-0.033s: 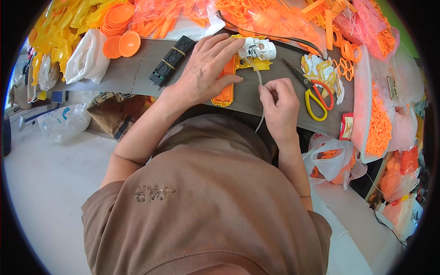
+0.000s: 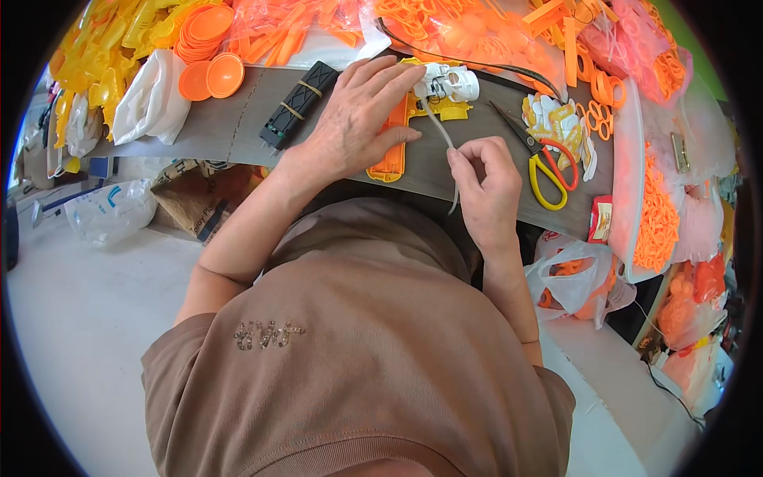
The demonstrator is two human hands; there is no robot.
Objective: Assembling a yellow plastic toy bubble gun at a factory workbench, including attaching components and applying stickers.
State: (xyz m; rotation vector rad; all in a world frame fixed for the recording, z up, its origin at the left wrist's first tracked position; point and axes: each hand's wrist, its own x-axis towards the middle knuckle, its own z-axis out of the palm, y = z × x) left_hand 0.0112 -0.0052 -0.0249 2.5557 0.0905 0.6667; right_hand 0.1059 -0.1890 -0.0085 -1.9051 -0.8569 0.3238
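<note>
Many yellow plastic mouldings [image 2: 107, 87] are heaped well to the left of the gun-shaped shell [image 2: 388, 164], the landmark here, which lies on the grey bench [image 2: 203, 131] with its orange handle toward the person. A white plastic bag [image 2: 152, 99] and a group of orange dishes [image 2: 225, 75], some stacked, also sit left of the shell. Nearer to it on that side lies a black lattice-sided block [image 2: 308, 91] bound with tan elastic bands.

The left hand [image 2: 354, 119] lies palm down across the shell's left part, its grip apart, the thumb spread from the fingers, its index fingertip beside a white mechanism [image 2: 455, 83] on the shell's yellow top. A pale flexible tube [image 2: 437, 125] runs from the mechanism toward the right hand [image 2: 487, 181], just right of the shell, whose grip is together, clamped on the tube between thumb and forefinger; the tube's free end hangs below.

Farther right of the shell are scissors [image 2: 534, 148] with one red and one yellow handle, white-and-gold flat pieces [image 2: 548, 119], orange rings [image 2: 602, 119], and a translucent tray [image 2: 626, 151] holding small orange parts [image 2: 658, 226].
</note>
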